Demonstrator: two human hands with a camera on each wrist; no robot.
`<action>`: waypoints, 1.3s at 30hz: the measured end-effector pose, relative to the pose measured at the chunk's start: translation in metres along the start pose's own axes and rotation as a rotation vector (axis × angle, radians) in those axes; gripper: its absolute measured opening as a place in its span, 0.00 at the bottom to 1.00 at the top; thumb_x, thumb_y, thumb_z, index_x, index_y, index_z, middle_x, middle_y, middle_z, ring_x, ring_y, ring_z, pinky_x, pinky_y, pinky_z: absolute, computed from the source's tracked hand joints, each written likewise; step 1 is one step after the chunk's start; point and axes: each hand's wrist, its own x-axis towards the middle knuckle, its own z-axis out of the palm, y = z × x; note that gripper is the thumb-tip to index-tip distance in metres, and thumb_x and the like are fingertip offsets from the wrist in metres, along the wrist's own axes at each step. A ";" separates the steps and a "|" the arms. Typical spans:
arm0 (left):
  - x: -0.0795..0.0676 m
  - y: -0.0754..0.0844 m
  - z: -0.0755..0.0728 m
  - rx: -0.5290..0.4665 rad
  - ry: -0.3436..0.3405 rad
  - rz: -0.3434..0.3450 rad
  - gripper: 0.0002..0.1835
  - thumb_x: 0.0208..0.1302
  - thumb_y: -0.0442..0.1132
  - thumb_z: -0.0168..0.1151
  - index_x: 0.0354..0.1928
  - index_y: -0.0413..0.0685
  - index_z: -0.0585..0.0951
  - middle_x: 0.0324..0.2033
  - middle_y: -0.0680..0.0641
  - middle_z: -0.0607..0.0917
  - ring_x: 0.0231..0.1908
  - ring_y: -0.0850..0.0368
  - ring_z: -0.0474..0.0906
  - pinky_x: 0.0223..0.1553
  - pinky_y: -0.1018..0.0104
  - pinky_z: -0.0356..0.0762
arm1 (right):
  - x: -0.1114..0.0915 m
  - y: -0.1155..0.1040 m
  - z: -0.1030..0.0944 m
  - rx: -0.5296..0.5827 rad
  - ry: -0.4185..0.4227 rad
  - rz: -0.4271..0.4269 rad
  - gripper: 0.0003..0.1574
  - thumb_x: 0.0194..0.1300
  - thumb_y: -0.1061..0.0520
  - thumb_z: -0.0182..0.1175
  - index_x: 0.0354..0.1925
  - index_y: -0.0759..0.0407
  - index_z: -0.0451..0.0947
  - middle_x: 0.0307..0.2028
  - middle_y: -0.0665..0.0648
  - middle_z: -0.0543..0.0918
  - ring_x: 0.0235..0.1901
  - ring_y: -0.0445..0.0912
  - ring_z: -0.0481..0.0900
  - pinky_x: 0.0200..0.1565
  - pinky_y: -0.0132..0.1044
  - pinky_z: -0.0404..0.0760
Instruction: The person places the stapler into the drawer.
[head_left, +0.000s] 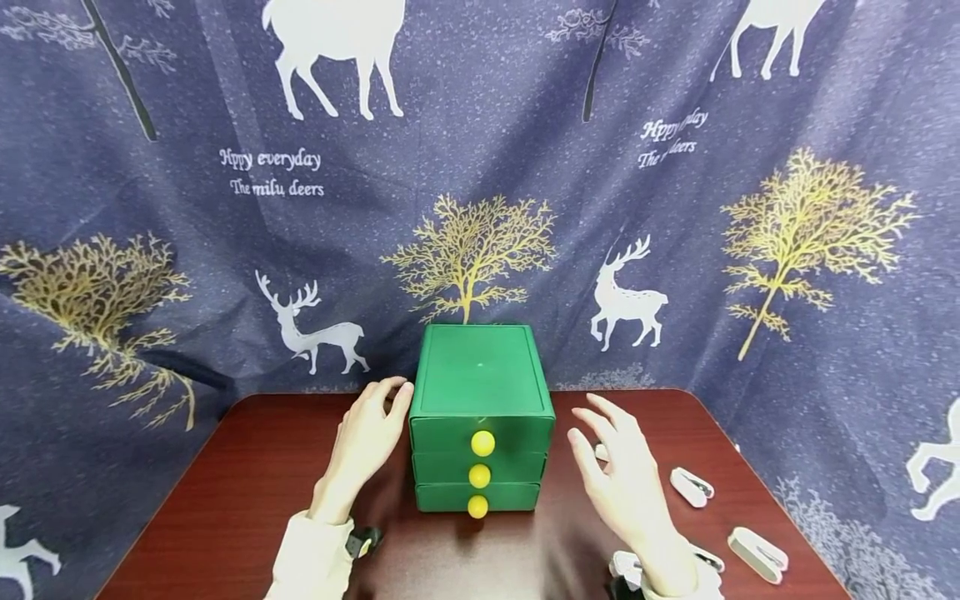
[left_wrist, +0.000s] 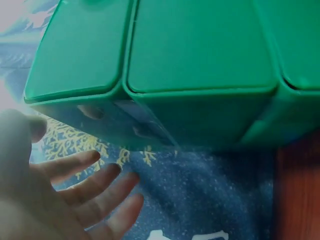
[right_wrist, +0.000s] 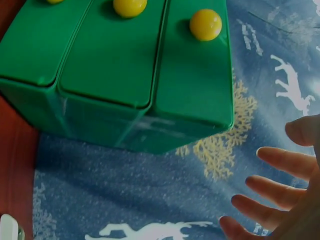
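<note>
A green three-drawer box stands in the middle of the table, each drawer front bearing a round yellow knob. All the drawers look closed. Beside the box's left side is my left hand, fingers extended and holding nothing; in the left wrist view a narrow gap separates its fingers from the box. My right hand hovers off the right side, its fingers spread and slightly bent, with nothing in them. In the right wrist view its fingers point toward the box's side wall.
On the right of the brown table lie several small white staplers, one near the right hand and another by the table's edge. Another is partly hidden under the right wrist. A blue deer-print cloth hangs behind.
</note>
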 end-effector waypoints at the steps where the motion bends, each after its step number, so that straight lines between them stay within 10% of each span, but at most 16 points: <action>1: 0.001 0.001 0.000 -0.012 0.009 -0.003 0.27 0.71 0.65 0.44 0.57 0.57 0.79 0.43 0.53 0.80 0.40 0.55 0.79 0.40 0.50 0.74 | 0.000 -0.003 0.001 0.008 0.000 -0.008 0.17 0.64 0.59 0.64 0.52 0.56 0.81 0.61 0.54 0.74 0.49 0.45 0.76 0.34 0.38 0.78; 11: 0.012 0.007 0.001 -0.157 0.042 0.027 0.18 0.72 0.53 0.54 0.51 0.49 0.81 0.36 0.50 0.82 0.33 0.58 0.78 0.39 0.59 0.74 | 0.000 -0.020 0.015 0.128 0.015 -0.159 0.17 0.62 0.64 0.64 0.50 0.60 0.81 0.56 0.56 0.77 0.57 0.50 0.73 0.57 0.38 0.66; 39: 0.017 0.004 0.014 -0.283 0.030 -0.045 0.15 0.68 0.52 0.61 0.45 0.50 0.82 0.33 0.49 0.83 0.34 0.56 0.78 0.39 0.61 0.74 | -0.005 -0.041 0.057 0.204 0.012 -0.168 0.11 0.61 0.62 0.65 0.45 0.59 0.82 0.42 0.50 0.81 0.42 0.44 0.79 0.48 0.30 0.73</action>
